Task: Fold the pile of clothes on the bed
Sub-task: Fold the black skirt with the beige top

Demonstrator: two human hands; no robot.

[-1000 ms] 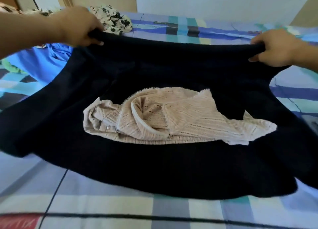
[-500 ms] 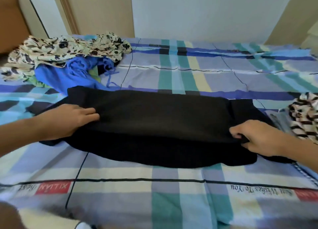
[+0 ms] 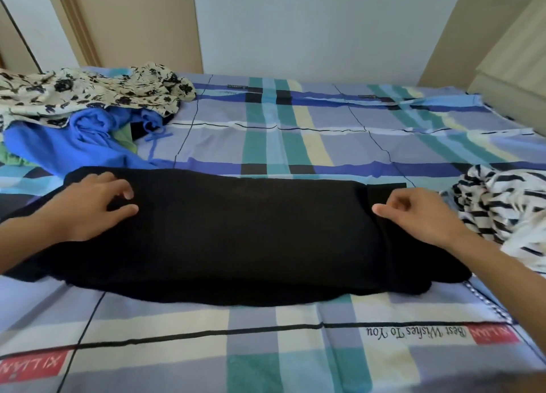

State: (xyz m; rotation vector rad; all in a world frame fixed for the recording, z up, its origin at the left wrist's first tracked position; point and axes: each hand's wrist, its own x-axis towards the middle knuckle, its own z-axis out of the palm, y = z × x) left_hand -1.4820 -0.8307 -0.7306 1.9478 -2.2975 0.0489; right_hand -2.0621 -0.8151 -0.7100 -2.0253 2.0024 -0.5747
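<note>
On the bed (image 3: 295, 144), my left hand (image 3: 88, 206) and right hand (image 3: 419, 212) rest slack, gripping nothing, on the black garment (image 3: 251, 233). It looks soft and limp; I'd pinch its ends.

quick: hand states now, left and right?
Left hand: open, resting on the black garment.
Right hand: open, fingers loosely curled, touching the garment's right end; no grip visible.

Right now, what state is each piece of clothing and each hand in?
Black garment: lying flat on the bed, apparently folded over.
Left hand: resting on its left end, fingers loosely bent.
Right hand: at its right end, gripping nothing.
Floral garment: crumpled, unfolded.
Blue garment: crumpled, unfolded.
Striped garment: crumpled, unfolded.
</note>
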